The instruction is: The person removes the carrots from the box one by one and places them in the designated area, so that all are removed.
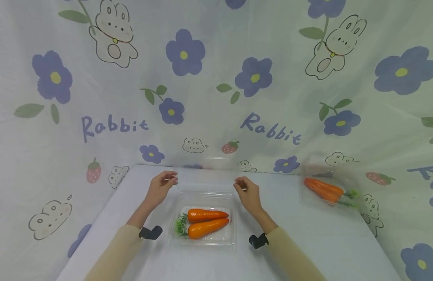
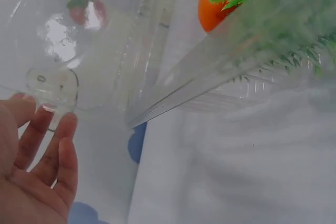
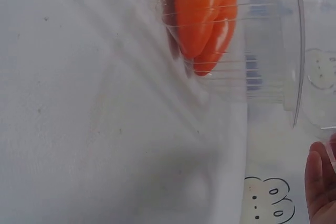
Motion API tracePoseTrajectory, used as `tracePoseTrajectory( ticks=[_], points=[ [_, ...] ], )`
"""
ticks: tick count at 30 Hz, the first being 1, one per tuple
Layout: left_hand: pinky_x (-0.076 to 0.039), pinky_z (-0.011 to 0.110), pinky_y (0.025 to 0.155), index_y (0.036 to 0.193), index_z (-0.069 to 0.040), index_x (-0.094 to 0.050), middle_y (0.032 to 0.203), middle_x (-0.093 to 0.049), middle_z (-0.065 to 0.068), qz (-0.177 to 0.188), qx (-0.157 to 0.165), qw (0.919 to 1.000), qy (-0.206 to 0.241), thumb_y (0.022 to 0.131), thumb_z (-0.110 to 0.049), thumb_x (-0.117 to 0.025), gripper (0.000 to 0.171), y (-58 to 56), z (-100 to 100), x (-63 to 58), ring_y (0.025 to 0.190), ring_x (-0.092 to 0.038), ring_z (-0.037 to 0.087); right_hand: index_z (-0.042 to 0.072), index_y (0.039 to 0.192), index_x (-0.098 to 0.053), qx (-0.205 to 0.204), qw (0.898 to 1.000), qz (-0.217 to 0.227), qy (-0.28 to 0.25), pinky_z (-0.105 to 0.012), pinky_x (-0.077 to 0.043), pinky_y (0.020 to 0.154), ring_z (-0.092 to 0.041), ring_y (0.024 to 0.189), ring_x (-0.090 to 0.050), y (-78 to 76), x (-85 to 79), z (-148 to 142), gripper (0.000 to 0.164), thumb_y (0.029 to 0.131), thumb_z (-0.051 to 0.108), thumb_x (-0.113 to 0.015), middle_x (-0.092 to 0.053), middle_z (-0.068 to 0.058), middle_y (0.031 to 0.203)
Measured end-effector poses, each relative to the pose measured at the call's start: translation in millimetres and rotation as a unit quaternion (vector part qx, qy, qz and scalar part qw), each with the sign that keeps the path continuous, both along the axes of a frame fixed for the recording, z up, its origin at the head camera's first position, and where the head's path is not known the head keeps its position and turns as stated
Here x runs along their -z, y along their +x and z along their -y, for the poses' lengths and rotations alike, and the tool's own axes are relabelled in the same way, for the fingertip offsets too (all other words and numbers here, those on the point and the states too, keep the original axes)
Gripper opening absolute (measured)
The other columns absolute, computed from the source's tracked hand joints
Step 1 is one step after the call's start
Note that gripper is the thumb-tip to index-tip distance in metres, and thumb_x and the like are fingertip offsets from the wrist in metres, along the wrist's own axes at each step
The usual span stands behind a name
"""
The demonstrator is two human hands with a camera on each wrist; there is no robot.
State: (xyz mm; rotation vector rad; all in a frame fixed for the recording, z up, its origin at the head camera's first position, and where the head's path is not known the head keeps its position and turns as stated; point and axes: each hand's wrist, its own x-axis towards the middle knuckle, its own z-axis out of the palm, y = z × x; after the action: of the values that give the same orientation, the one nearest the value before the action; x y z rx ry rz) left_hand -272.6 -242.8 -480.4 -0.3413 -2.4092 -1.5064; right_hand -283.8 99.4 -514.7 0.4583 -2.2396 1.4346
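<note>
A clear plastic clamshell box (image 1: 204, 244) sits on the white table with two orange carrots (image 1: 208, 229) inside, their green leafy tops to the left and tips to the right. Its transparent lid (image 1: 206, 180) stands raised at the far side. My left hand (image 1: 160, 188) pinches the lid's left edge; in the left wrist view the thumb and fingertips of that hand (image 2: 44, 156) meet at a clear corner tab. On the opposite side my right hand (image 1: 249, 195) pinches the lid's right edge. The right wrist view shows this hand (image 3: 321, 182) only partly, cut off by the frame.
Another clear box (image 1: 307, 201) with orange carrots (image 1: 323, 190) and green tops stands at the table's far right. Behind the white table (image 1: 283, 226) hangs a curtain (image 1: 216, 93) printed with rabbits and blue flowers. Each wrist wears a small black camera mount (image 1: 151, 233).
</note>
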Motion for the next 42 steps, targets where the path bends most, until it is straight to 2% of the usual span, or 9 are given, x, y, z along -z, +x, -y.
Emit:
tracePoseTrajectory(
  ticks=[3,7,10,13,17,23,30,36,42],
  points=[
    [-0.056,0.035,0.076,0.118,-0.002,-0.063,0.099,-0.065,0.017,0.000,-0.002,1.0000,-0.001,0.096,-0.010,-0.062,0.024,-6.2,-1,1.7,0.086,-0.068,0.033,0.008,0.104,-0.068,0.004,1.000,0.008,0.000,-0.026,-0.055,0.065,-0.015,0.075,-0.065,-2.8,4.1,1,0.015,0.089,0.004,-0.070,-0.070,-0.003,0.089],
    [-0.056,0.038,0.073,0.122,0.003,-0.061,0.098,-0.065,0.025,0.015,0.006,0.9999,-0.002,0.094,-0.002,-0.062,0.028,0.0,-10,-17.6,0.081,-0.068,0.030,0.007,0.105,-0.068,0.006,1.000,0.019,-0.017,-0.024,-0.055,0.061,-0.014,0.070,-0.064,-5.9,8.2,2,0.017,0.089,0.002,-0.069,-0.069,-0.004,0.085],
    [-0.056,0.041,0.075,0.125,0.007,-0.058,0.100,-0.063,0.032,0.039,0.015,0.9991,0.003,0.093,0.003,-0.060,0.032,2.0,-13,-23.1,0.082,-0.068,0.038,0.005,0.106,-0.068,0.004,0.999,0.024,-0.034,-0.024,-0.055,0.057,-0.016,0.067,-0.064,-7.8,9.6,3,0.018,0.088,0.000,-0.069,-0.069,-0.006,0.082],
    [-0.055,0.045,0.077,0.130,0.004,-0.056,0.101,-0.063,0.032,0.055,0.022,0.9982,0.007,0.094,0.001,-0.061,0.037,-8.5,-6,-1.7,0.083,-0.067,0.042,0.004,0.108,-0.069,0.005,0.998,0.040,-0.043,-0.024,-0.055,0.057,-0.019,0.066,-0.064,-9.5,10.5,5,0.020,0.089,0.000,-0.069,-0.068,-0.007,0.081],
    [-0.054,0.039,0.079,0.136,-0.001,-0.053,0.102,-0.065,0.028,0.079,0.019,0.9967,-0.001,0.095,-0.004,-0.062,0.043,-16.5,1,20.6,0.084,-0.067,0.041,0.002,0.111,-0.069,0.011,0.996,0.074,-0.052,-0.024,-0.055,0.058,-0.019,0.066,-0.065,-11.8,11.9,6,0.023,0.089,0.000,-0.069,-0.068,-0.007,0.081],
    [-0.054,0.042,0.081,0.139,-0.002,-0.050,0.102,-0.065,0.025,0.097,0.027,0.9949,-0.003,0.093,-0.002,-0.063,0.048,-16.1,1,23.6,0.083,-0.068,0.035,-0.002,0.118,-0.066,0.020,0.993,0.101,-0.053,-0.024,-0.056,0.061,-0.017,0.067,-0.064,-14.5,14.2,8,0.029,0.090,0.000,-0.067,-0.067,-0.009,0.082],
    [-0.055,0.035,0.076,0.141,0.003,-0.046,0.100,-0.066,0.024,0.108,0.031,0.9937,0.002,0.092,0.000,-0.064,0.051,-17.7,4,27.0,0.082,-0.068,0.034,-0.003,0.122,-0.064,0.025,0.986,0.150,-0.061,-0.024,-0.055,0.062,-0.016,0.067,-0.064,-15.7,17.0,11,0.032,0.091,0.005,-0.066,-0.065,-0.008,0.083],
    [-0.052,0.029,0.070,0.130,0.006,-0.057,0.097,-0.067,0.017,0.114,0.016,0.9932,-0.017,0.093,-0.005,-0.064,0.039,-18.9,6,32.9,0.084,-0.068,0.033,-0.005,0.118,-0.066,0.027,0.978,0.188,-0.082,-0.025,-0.056,0.062,-0.014,0.066,-0.064,-17.4,22.7,12,0.030,0.090,0.007,-0.068,-0.067,-0.009,0.085],
    [-0.050,0.028,0.069,0.122,0.006,-0.064,0.099,-0.068,0.016,0.111,0.008,0.9933,-0.028,0.094,-0.008,-0.064,0.031,-17.7,5,36.6,0.083,-0.068,0.029,-0.008,0.118,-0.064,0.033,0.974,0.209,-0.081,-0.024,-0.056,0.061,-0.013,0.065,-0.063,-17.5,26.1,13,0.031,0.091,0.006,-0.067,-0.066,-0.009,0.083]
  ],
)
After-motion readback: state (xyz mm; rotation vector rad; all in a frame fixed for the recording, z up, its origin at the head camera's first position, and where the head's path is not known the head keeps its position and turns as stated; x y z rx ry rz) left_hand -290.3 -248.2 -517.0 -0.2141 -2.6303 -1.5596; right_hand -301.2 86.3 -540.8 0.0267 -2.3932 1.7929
